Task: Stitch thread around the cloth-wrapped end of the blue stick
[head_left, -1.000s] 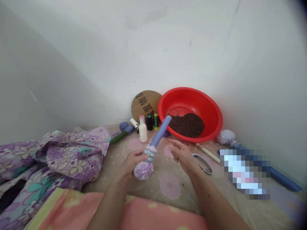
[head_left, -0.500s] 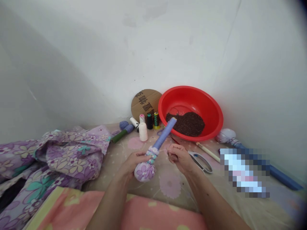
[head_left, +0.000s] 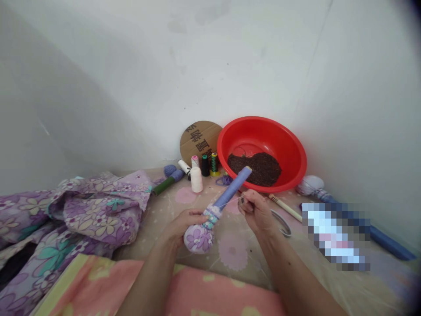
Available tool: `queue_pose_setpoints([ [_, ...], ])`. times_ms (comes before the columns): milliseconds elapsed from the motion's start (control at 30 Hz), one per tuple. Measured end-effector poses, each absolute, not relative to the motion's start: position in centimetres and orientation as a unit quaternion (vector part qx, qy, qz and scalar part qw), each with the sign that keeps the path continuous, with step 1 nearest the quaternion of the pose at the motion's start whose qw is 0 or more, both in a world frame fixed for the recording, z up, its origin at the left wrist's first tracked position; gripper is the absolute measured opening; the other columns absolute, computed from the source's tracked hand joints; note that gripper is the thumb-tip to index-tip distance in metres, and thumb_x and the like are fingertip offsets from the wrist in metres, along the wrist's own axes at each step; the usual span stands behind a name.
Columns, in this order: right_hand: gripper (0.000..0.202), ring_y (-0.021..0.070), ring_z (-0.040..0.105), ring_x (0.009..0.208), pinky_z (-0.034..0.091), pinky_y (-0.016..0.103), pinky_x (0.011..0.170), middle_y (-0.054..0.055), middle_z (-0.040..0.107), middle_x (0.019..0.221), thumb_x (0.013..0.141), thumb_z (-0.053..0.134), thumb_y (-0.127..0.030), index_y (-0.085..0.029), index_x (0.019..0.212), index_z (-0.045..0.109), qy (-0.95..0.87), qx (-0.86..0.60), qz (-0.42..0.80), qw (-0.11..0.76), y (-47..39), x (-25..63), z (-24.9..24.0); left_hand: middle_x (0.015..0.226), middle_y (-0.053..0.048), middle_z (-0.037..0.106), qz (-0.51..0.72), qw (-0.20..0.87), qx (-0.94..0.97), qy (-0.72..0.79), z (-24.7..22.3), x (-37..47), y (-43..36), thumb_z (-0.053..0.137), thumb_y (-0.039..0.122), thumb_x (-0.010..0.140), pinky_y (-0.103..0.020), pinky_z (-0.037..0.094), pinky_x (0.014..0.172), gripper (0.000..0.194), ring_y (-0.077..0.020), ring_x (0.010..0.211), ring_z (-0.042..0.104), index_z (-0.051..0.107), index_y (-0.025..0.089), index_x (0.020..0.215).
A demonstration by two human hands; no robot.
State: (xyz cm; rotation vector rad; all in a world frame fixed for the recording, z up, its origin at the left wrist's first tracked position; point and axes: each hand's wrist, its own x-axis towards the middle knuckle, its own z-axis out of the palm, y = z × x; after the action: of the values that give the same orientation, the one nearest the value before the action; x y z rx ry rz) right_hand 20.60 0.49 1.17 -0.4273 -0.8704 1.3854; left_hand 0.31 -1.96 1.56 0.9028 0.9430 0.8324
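My left hand (head_left: 184, 224) is closed around the neck of a hammer-like stick with a round flowered-cloth head (head_left: 198, 239). Its handle, wrapped in purple (head_left: 232, 188), slants up to the right with a pale bare tip. Bunched cloth (head_left: 212, 215) is gathered where head and handle meet. From there a thin white thread (head_left: 231, 201) runs taut to my right hand (head_left: 256, 210), whose fingers are pinched on it. Something small and dark shows at those fingers, too small to make out. Under the right wrist, grey-handled scissors (head_left: 285, 226) are partly hidden.
A red basin (head_left: 294, 153) of dark grains stands behind, beside a cardboard disc (head_left: 192, 142). A white thread cone (head_left: 196, 181) and several spools stand left of it. Flowered cloth (head_left: 101, 215) is heaped at left. A second stick (head_left: 388, 241), blue, lies at right.
My right hand has moved right and slightly up, and the thread now shows stretched from the neck. The handle's tip has swung a little right; my left hand keeps its hold.
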Motion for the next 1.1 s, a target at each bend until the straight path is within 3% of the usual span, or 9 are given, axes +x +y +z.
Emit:
queue_pose_setpoints([
  [1100,0.028,0.0051,0.022,0.035,0.025,0.020,0.036,-0.008,0.023,0.038,0.069,0.050,-0.022,-0.018,0.045,0.035,-0.309,-0.169,0.597,0.720,0.9,22.3,1.6,0.061,-0.004,0.061,0.367,0.725,0.415,0.410,1.7,0.1,-2.0,0.069,0.022,0.056,-0.021,0.041,0.050,0.022,-0.0108,0.052,0.055,0.064,0.009,0.073],
])
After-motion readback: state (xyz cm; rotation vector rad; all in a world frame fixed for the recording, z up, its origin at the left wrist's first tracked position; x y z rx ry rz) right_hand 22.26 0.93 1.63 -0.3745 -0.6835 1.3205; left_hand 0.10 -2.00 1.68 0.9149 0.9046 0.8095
